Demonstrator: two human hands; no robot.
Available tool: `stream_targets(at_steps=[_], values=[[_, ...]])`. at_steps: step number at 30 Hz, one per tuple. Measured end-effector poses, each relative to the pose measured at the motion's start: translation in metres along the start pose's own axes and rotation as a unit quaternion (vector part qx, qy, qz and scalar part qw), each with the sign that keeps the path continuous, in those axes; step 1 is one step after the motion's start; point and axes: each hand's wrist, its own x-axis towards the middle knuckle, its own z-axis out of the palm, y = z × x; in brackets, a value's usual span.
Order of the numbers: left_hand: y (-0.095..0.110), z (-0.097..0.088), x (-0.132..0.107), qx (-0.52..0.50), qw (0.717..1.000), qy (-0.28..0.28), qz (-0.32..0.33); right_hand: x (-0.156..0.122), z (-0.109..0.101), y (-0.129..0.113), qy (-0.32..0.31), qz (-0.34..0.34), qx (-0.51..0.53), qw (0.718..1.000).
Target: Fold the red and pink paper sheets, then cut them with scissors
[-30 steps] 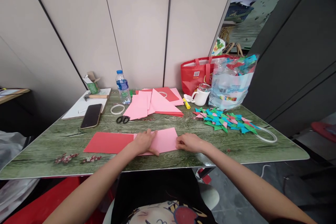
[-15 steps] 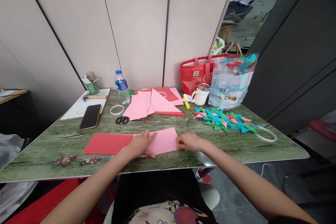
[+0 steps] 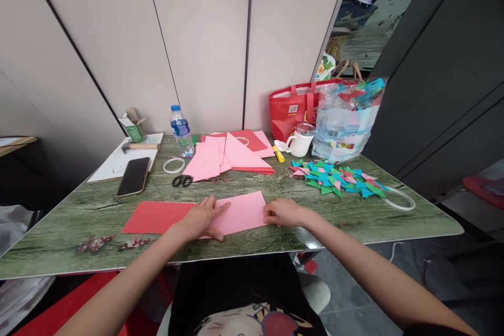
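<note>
A sheet of pink paper (image 3: 242, 212) lies near the table's front edge, beside a red paper (image 3: 157, 216) whose right end it meets or overlaps under my hand. Across the pink sheet's left part rests my left hand (image 3: 202, 219), palm down with thumb and fingers spread. At the sheet's right edge is my right hand (image 3: 281, 212), its fingers curled in a pinch on that edge. Behind the hands, pink papers (image 3: 207, 158) and red ones lie in a loose pile, with black-handled scissors (image 3: 182, 180) partly beneath them.
At the left are a phone (image 3: 134, 176), a hammer (image 3: 142, 146), a tape roll (image 3: 174, 165) and a water bottle (image 3: 181, 131). Toward the right stand a white mug (image 3: 301, 142), a glue stick (image 3: 279, 154), a red bag (image 3: 287, 115), a plastic bag (image 3: 342, 131) and colourful folded paper pieces (image 3: 334, 178).
My left hand has slid a little to the left over the pink paper, uncovering more of it. My right hand stays at the right edge.
</note>
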Motion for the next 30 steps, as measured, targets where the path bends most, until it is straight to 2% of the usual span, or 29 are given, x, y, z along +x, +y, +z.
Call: stream_targets(at_steps=[6,13,16,18,20,22,25,27,30], values=[[-0.019,-0.005,-0.016,-0.028,0.999,-0.017,-0.001,0.001,-0.001,-0.001,-0.011,-0.003,0.000,1.000],[-0.021,-0.016,-0.021,-0.054,0.997,-0.053,0.006,-0.002,-0.007,-0.006,-0.022,0.009,-0.016,1.000],[-0.023,-0.015,-0.019,-0.051,0.997,-0.061,0.004,0.001,-0.017,-0.017,-0.022,0.018,-0.032,0.999],[-0.025,-0.012,-0.017,-0.045,0.997,-0.066,0.003,0.006,-0.024,-0.033,-0.007,0.015,-0.042,0.999],[-0.027,-0.011,-0.016,-0.042,0.997,-0.065,0.006,0.015,-0.027,-0.056,0.007,-0.016,-0.032,0.999],[-0.027,-0.010,-0.016,-0.045,0.997,-0.056,0.009,0.026,-0.024,-0.080,0.005,-0.081,0.001,0.997],[-0.025,-0.013,-0.018,-0.047,0.998,-0.051,0.006,0.045,-0.011,-0.105,-0.039,-0.177,0.087,0.980],[-0.022,-0.015,-0.020,-0.050,0.997,-0.054,-0.001,0.052,-0.001,-0.105,-0.060,-0.195,0.145,0.968],[-0.021,-0.016,-0.020,-0.056,0.997,-0.057,-0.007,0.052,0.009,-0.083,-0.072,-0.184,0.194,0.961]])
